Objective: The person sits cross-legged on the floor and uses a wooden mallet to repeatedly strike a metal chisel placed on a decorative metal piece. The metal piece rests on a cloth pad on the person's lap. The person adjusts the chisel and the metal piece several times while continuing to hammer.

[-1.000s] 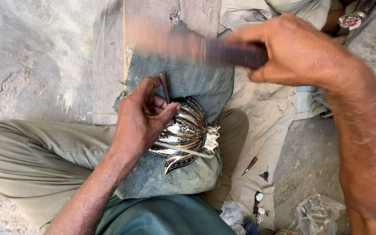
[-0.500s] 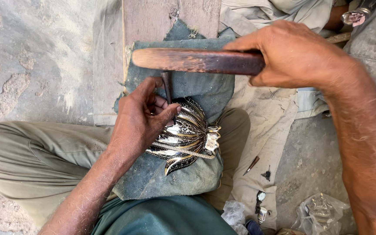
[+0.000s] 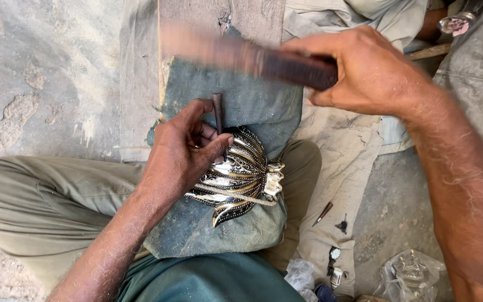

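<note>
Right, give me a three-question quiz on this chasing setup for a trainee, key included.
1. True or false: the left hand steadies a dark punch on the silver ornament.
2. The ornament rests on: A) bare floor, B) a blue-grey cushion, C) a metal tray.
3. Which hand grips the wooden striker?

Key: 1 true. 2 B. 3 The right hand; the striker shows motion blur.

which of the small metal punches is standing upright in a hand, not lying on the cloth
The dark punch pinched in the left hand, its tip on the silver leaf-shaped piece. The other small tool lies loose on the beige cloth, to the right.
</note>
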